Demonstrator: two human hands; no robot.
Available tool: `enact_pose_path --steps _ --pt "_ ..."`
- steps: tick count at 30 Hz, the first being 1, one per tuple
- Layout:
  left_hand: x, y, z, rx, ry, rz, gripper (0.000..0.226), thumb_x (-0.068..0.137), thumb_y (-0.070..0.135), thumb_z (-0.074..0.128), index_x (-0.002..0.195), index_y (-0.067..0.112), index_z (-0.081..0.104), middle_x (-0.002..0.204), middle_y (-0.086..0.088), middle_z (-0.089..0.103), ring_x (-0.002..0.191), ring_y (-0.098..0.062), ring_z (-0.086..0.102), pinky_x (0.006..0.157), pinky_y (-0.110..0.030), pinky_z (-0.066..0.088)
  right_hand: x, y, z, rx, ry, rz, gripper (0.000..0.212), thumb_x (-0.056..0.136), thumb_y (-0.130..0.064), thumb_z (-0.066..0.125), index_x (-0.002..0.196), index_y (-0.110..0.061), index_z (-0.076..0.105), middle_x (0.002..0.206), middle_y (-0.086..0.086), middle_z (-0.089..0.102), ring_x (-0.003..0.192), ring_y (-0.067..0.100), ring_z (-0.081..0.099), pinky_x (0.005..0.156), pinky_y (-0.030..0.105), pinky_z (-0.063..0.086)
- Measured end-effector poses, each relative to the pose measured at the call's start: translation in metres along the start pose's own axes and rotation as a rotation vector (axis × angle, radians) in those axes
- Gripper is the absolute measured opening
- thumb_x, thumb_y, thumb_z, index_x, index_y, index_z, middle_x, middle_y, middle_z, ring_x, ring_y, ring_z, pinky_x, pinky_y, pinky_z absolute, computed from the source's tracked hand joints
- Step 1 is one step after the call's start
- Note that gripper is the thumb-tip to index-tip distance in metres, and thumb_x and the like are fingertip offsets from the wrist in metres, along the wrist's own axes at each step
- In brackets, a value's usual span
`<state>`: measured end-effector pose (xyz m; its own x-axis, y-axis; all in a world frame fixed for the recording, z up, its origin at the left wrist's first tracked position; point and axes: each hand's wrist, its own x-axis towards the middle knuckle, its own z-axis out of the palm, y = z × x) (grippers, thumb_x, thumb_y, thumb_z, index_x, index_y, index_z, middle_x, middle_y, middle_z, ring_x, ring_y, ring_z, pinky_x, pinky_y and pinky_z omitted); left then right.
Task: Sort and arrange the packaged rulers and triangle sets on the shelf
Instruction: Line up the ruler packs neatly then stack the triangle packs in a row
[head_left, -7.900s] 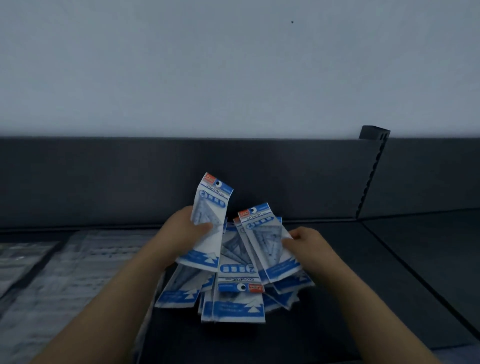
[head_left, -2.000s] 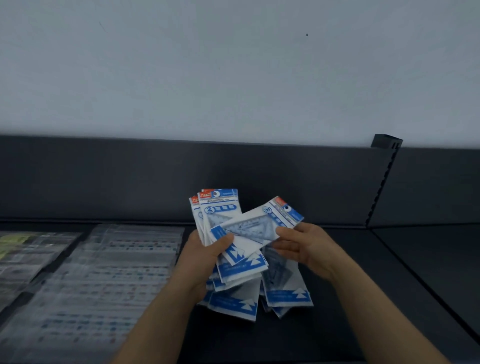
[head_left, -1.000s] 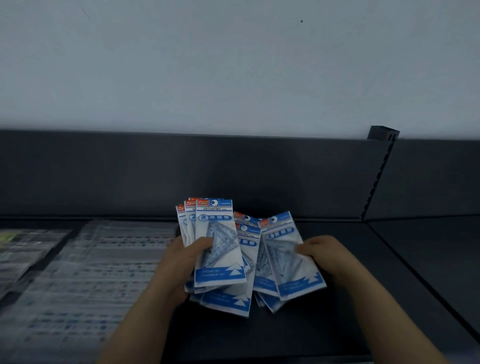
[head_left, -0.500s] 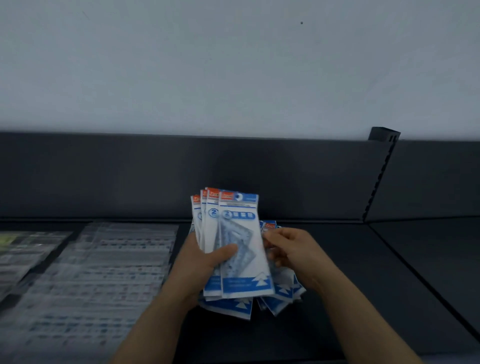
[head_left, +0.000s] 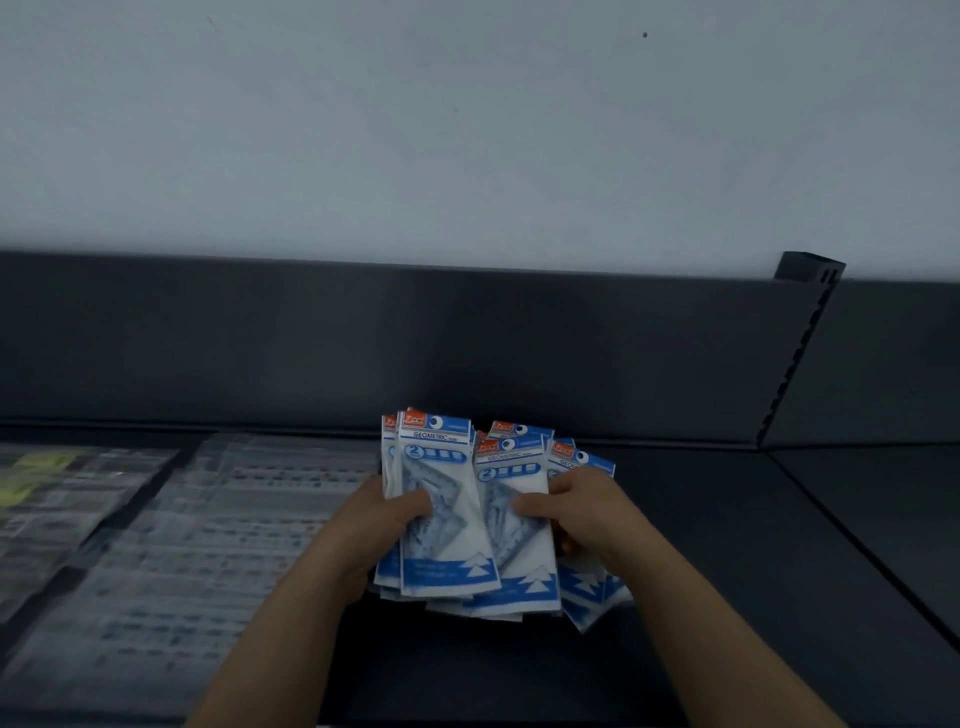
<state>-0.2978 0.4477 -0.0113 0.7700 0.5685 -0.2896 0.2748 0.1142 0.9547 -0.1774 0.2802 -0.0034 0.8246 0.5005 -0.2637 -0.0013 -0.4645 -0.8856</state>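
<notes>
You have the triangle set packets (head_left: 470, 587) bunched between both hands near the middle of the dark shelf (head_left: 727, 571), just in front of its back panel (head_left: 311, 353). They stand on end with the red and blue headers up and the blue bands with white arrows down. From here you cannot tell whether their lower edges touch the shelf.

Your left hand (head_left: 371, 530) grips a neat stack from its left side. The thumb is curled over the front packet (head_left: 441, 467), which reads GEOMETRIC, and the fingers are hidden behind the stack.

Your right hand (head_left: 589, 514) pinches the second packet (head_left: 514, 478), which stands just beside the front one and overlaps its right edge. The thumb is pressed on its face and the other fingers are curled behind. More packets fan out to the right (head_left: 584, 597), tilted, with one header showing above your knuckles.

To the left of your hands, ruler packets (head_left: 223, 519) in clear wrap lie flat in overlapping rows on the shelf, blurred. Farther left lie flat packets with yellow labels (head_left: 36, 467), apart from the rulers across a dark gap. A slotted post (head_left: 800, 353) rises at the right of the back panel, and a pale wall (head_left: 467, 130) fills the view above
</notes>
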Motion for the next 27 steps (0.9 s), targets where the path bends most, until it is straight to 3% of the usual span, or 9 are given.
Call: enact_pose_path --steps 3,6,8,11,15,18,22,27 --pt "-0.001 0.0 -0.002 -0.007 -0.007 0.004 0.021 0.087 0.004 0.056 0.107 0.01 0.06 0.085 -0.009 0.07 0.07 -0.022 0.067 0.044 -0.023 0.05 -0.001 0.002 -0.007 0.081 0.042 -0.026 0.015 0.082 -0.01 0.073 0.077 -0.002 0.061 0.07 0.01 0.069 0.049 0.014 0.066 0.043 0.022 0.049" --pt "-0.004 0.001 -0.004 -0.033 -0.008 0.022 0.018 0.087 0.001 0.054 0.1 0.011 0.062 0.08 -0.009 0.071 0.066 -0.022 0.068 0.044 -0.025 0.051 0.0 0.005 -0.018 0.132 0.102 -0.053 0.015 0.087 -0.01 0.067 0.082 0.004 0.062 0.08 0.017 0.071 0.062 0.022 0.07 0.049 0.029 0.054" --pt "-0.007 0.004 -0.004 -0.054 -0.017 0.05 0.017 0.088 0.0 0.053 0.095 0.011 0.063 0.076 -0.008 0.072 0.061 -0.02 0.069 0.042 -0.025 0.051 0.0 0.006 -0.027 0.219 0.146 -0.076 0.013 0.091 -0.013 0.062 0.09 -0.001 0.067 0.085 0.015 0.073 0.073 0.026 0.071 0.057 0.032 0.056" --pt "-0.011 0.009 0.001 -0.101 -0.069 0.111 0.017 0.09 0.0 0.052 0.093 0.013 0.063 0.067 -0.001 0.073 0.057 -0.016 0.07 0.045 -0.026 0.053 -0.003 0.004 -0.033 0.414 0.1 -0.098 0.013 0.092 -0.015 0.06 0.096 -0.004 0.067 0.089 0.013 0.074 0.079 0.026 0.072 0.066 0.036 0.056" --pt "-0.019 0.016 0.021 -0.172 -0.21 0.166 0.013 0.089 0.013 0.063 0.102 0.015 0.064 0.079 0.002 0.076 0.07 -0.015 0.073 0.055 -0.028 0.058 -0.005 0.002 -0.015 0.322 0.104 -0.155 0.015 0.089 -0.017 0.066 0.094 -0.003 0.067 0.089 0.012 0.074 0.082 0.027 0.071 0.078 0.043 0.058" --pt "-0.019 0.012 0.036 -0.162 -0.243 0.208 0.025 0.087 0.007 0.064 0.111 0.016 0.063 0.093 0.001 0.076 0.081 -0.016 0.073 0.063 -0.028 0.059 -0.009 0.002 -0.005 0.343 0.086 -0.185 0.015 0.087 -0.021 0.068 0.095 -0.008 0.067 0.091 0.009 0.074 0.084 0.025 0.072 0.08 0.044 0.058" --pt "-0.016 0.007 0.041 -0.188 -0.218 0.22 0.021 0.092 0.012 0.06 0.11 0.024 0.062 0.097 0.004 0.074 0.085 -0.015 0.072 0.067 -0.029 0.058 -0.019 0.009 -0.007 0.385 -0.084 -0.155 0.025 0.087 -0.026 0.067 0.109 -0.015 0.065 0.102 0.008 0.074 0.092 0.028 0.071 0.083 0.046 0.057" --pt "-0.014 0.001 0.054 -0.008 -0.282 0.247 0.033 0.098 0.025 0.052 0.13 0.025 0.048 0.12 0.002 0.066 0.1 -0.012 0.067 0.08 -0.028 0.056 -0.023 0.014 -0.001 0.458 -0.151 -0.155 0.027 0.091 -0.014 0.061 0.117 -0.008 0.061 0.105 0.015 0.072 0.096 0.033 0.069 0.085 0.046 0.056"
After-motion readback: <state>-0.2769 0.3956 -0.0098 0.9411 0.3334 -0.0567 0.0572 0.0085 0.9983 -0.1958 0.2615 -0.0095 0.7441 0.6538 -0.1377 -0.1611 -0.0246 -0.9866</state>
